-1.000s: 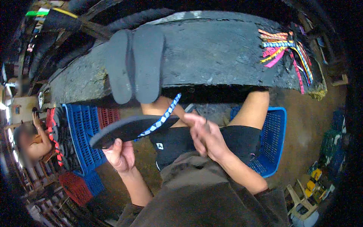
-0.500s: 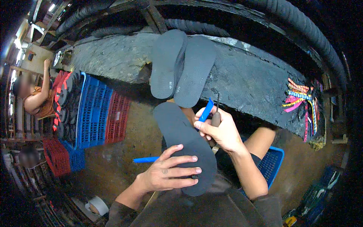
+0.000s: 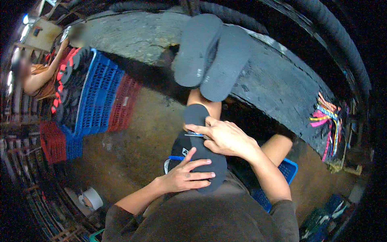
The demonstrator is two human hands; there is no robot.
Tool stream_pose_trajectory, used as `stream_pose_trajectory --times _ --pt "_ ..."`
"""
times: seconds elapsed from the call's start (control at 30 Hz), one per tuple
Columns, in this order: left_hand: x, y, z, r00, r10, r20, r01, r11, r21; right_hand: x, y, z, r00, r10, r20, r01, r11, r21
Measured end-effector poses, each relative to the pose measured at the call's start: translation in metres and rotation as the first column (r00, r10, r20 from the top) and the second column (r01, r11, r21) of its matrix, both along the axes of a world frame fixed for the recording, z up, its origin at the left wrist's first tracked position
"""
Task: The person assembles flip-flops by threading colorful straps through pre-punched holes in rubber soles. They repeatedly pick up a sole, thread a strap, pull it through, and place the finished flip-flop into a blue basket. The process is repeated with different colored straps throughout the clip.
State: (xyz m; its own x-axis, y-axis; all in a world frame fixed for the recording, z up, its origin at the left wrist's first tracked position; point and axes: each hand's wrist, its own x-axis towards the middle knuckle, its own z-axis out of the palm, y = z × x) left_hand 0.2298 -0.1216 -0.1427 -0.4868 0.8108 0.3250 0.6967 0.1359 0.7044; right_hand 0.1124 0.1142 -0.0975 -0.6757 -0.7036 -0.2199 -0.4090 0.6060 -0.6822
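Note:
A dark grey flip-flop sole (image 3: 196,114) lies lengthwise over my lap. On its near part rests my left hand (image 3: 187,174), its fingers stretched out and apart. My right hand (image 3: 223,136) is closed above the sole's far part. From its fingers project a thin metal tool shaft (image 3: 190,135) and a bit of blue strap; the tool's handle is hidden by the hand. A blue strip (image 3: 175,157) sticks out left of the sole, its other end out of sight. Beyond it, two grey soles (image 3: 198,48) rest side by side on the dark bench.
The long bench (image 3: 133,38) runs across the far side. Colourful straps (image 3: 325,115) hang at its right end. Blue (image 3: 98,92) and red crates stand left, where another person (image 3: 42,78) sits. A blue basket (image 3: 288,169) is beside my right leg. A white roll (image 3: 92,198) lies lower left.
My right hand has come down and left onto the sole with the tool and blue strap. The sole has turned more upright in view, and my view has shifted. My left hand stays on the sole.

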Motion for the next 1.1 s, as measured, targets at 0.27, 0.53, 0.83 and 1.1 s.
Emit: stream_pose_trajectory --times 0.27,0.53,0.83,1.1 --pt "0.003 0.001 -0.017 0.996 -0.093 0.008 0.093 0.996 -0.005 -0.007 -0.011 0.012 0.989 0.112 0.093 -0.123 0.986 0.116" --pt "0.009 0.005 -0.018 0.994 -0.109 0.017 0.11 0.992 -0.057 0.006 -0.006 -0.007 0.993 0.041 0.114 -0.052 0.994 0.099" --pt "-0.026 0.022 0.042 0.986 0.081 0.147 -0.123 0.946 0.3 0.081 0.077 -0.043 0.464 -0.608 0.644 0.882 0.381 -0.276" --pt "-0.086 0.049 0.084 0.553 -0.182 0.813 -0.463 0.744 0.482 0.148 0.147 0.008 0.445 -0.876 -0.187 0.874 0.471 -0.123"
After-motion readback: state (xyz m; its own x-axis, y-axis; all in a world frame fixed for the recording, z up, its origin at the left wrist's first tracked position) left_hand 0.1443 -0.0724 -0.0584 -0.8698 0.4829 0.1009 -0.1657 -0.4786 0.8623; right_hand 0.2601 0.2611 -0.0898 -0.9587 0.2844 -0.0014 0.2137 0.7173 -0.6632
